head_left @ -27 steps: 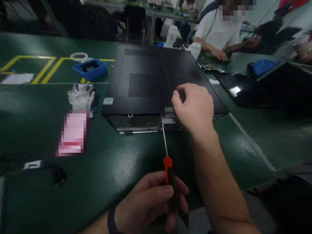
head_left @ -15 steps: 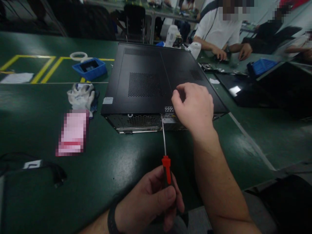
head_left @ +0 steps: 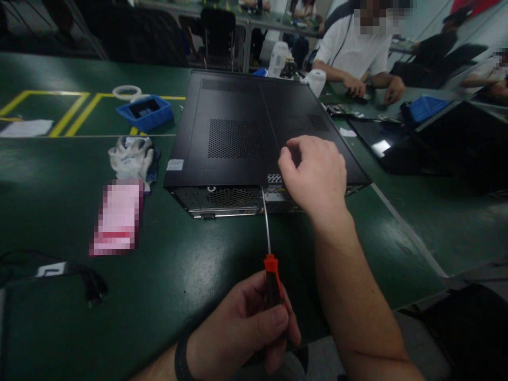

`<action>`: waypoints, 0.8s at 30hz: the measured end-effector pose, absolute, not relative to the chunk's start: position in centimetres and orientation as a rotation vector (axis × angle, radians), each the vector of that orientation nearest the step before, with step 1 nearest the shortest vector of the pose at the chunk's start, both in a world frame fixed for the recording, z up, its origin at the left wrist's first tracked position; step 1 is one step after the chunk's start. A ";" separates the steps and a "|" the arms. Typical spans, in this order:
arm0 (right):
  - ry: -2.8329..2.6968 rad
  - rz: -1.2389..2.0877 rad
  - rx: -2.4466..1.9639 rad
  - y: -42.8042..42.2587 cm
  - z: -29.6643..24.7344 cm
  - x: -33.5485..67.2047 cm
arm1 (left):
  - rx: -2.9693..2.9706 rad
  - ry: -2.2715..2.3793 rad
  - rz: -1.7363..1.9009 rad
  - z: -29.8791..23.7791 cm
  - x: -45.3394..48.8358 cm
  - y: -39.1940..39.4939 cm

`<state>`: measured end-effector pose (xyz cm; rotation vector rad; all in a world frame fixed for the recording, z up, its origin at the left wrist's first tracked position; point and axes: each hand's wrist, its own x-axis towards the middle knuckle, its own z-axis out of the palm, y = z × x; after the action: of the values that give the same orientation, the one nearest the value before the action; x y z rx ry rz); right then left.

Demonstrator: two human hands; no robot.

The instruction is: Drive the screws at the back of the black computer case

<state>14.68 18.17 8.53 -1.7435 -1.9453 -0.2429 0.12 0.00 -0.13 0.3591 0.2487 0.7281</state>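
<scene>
A black desktop computer case (head_left: 234, 106) lies flat on the green table, its back panel with a honeycomb vent (head_left: 232, 197) facing me. My left hand (head_left: 246, 323) is closed around the red and black handle of a screwdriver (head_left: 271, 264). The long metal shaft points away from me, and its tip meets the upper edge of the back panel, near the middle. The screw head, if any, is too small to make out. My right hand (head_left: 317, 172) rests on the case top at the near right edge, fingers loosely bent, thumb apart, holding nothing I can see.
Left of the case are work gloves (head_left: 133, 159), a blurred pink packet (head_left: 119, 217), a blue bin (head_left: 146, 112) and a white ring (head_left: 127, 92). Black cables (head_left: 93, 286) lie at near left. To the right sit a dark screen panel (head_left: 397, 148) and another blue bin (head_left: 426, 108). A co-worker (head_left: 353, 53) sits opposite.
The screwdriver handle has turned in my left hand: its red stripe has shifted from the top to the right side. The tip stays on the back panel, and my right hand keeps its place.
</scene>
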 end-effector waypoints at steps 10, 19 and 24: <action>-1.950 -0.232 -1.760 18.1 8.6 14.7 | 0.245 0.219 0.688 0.2 -0.2 0.0; -1.940 -0.221 -1.771 18.1 8.7 14.6 | 0.353 0.230 0.725 -0.3 0.0 -0.1; -1.944 -0.229 -1.741 18.1 8.6 14.7 | 0.316 0.208 0.725 -0.2 0.0 0.0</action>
<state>14.67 18.07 8.56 -1.7406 -1.9438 -0.2292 -0.03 -0.02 -0.17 0.3165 0.2076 0.7255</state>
